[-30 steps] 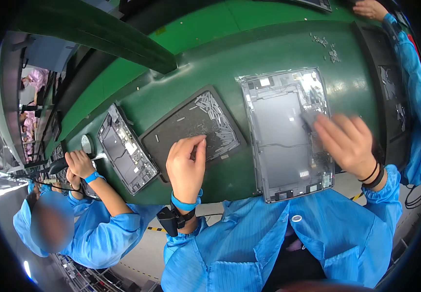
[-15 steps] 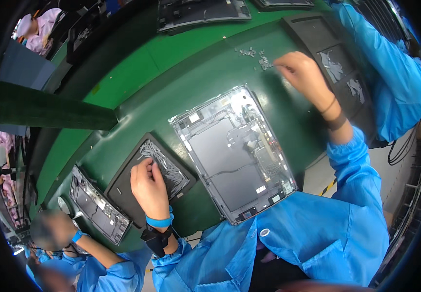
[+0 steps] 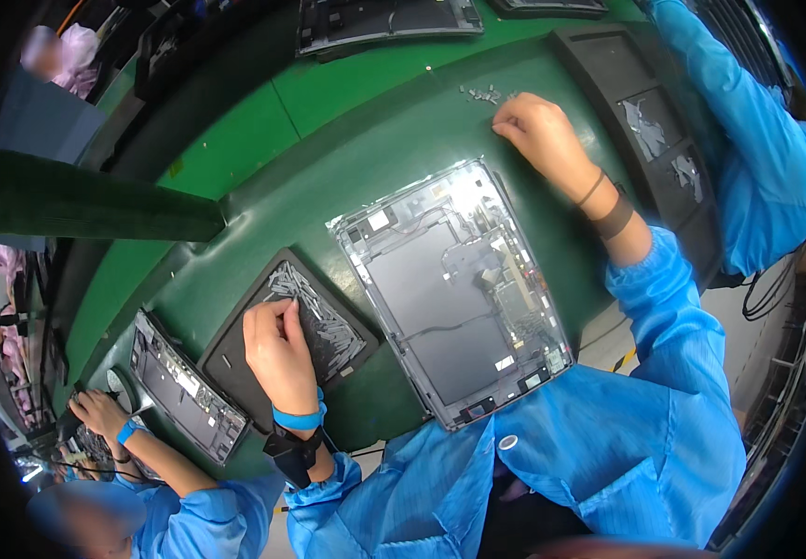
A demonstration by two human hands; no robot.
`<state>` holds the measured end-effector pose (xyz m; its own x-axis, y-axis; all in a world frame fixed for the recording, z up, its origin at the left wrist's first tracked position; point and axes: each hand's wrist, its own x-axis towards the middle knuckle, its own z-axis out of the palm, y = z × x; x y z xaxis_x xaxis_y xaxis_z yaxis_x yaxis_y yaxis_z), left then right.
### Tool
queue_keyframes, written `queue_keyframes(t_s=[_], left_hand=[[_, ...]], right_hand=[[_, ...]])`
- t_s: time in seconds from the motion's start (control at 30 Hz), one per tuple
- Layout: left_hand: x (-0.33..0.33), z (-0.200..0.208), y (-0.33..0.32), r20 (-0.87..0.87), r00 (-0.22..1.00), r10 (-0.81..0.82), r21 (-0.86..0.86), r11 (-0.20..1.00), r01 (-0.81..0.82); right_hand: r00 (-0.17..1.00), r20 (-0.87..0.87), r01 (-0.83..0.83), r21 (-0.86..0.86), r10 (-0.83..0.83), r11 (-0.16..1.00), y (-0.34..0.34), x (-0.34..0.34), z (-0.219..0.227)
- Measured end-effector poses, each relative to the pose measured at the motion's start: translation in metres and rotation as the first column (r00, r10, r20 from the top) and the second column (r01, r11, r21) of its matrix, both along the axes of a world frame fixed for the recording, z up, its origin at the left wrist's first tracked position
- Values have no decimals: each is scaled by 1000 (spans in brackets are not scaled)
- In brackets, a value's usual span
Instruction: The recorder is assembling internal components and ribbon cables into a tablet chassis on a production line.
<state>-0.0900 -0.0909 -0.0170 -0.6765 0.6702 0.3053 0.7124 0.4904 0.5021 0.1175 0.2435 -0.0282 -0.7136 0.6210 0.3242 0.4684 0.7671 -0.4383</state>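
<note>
In front of my body lies an opened laptop chassis (image 3: pixel 450 326), its flat dark inner panels and circuit parts exposed. My left hand (image 3: pixel 277 349) hovers over a black tray (image 3: pixel 226 337) left of the chassis, thumb and fingers pinched together. Many small grey strips (image 3: pixel 333 331) fill one side of that tray. Whatever the left fingertips hold, if anything, is too small to name. Beyond the chassis at the upper right, my right hand (image 3: pixel 547 140) is closed in a pinch above the bench, beside scattered small grey pieces (image 3: pixel 485 95). Its fingertip contents cannot be made out.
A black compartment tray (image 3: pixel 599 65) with thin grey sheet pieces stands at the right, near another person's blue sleeve (image 3: pixel 766 177). To the left are a second opened chassis (image 3: pixel 184 387) and a co-worker's hand (image 3: pixel 100 410). A green post (image 3: pixel 95 205) rises from the bench (image 3: pixel 273 200).
My right hand has moved left and slightly toward the chassis, away from the right-hand tray. My left hand has shifted only slightly, still pinched over its tray.
</note>
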Motion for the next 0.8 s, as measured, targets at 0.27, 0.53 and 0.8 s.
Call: queue_keyframes(t_s=[0.27, 0.53, 0.8], left_hand=[[6, 0, -2, 146, 981, 127, 57, 989, -136], [70, 4, 31, 484, 771, -414, 524, 843, 124], [99, 0, 39, 637, 666, -387, 430, 896, 110]], right_hand=[[968, -233, -49, -542, -94, 839, -46, 9, 37], [975, -217, -111, -270, 52, 956, -54, 13, 29], [993, -121, -29, -258, -2, 966, -74, -6, 37]])
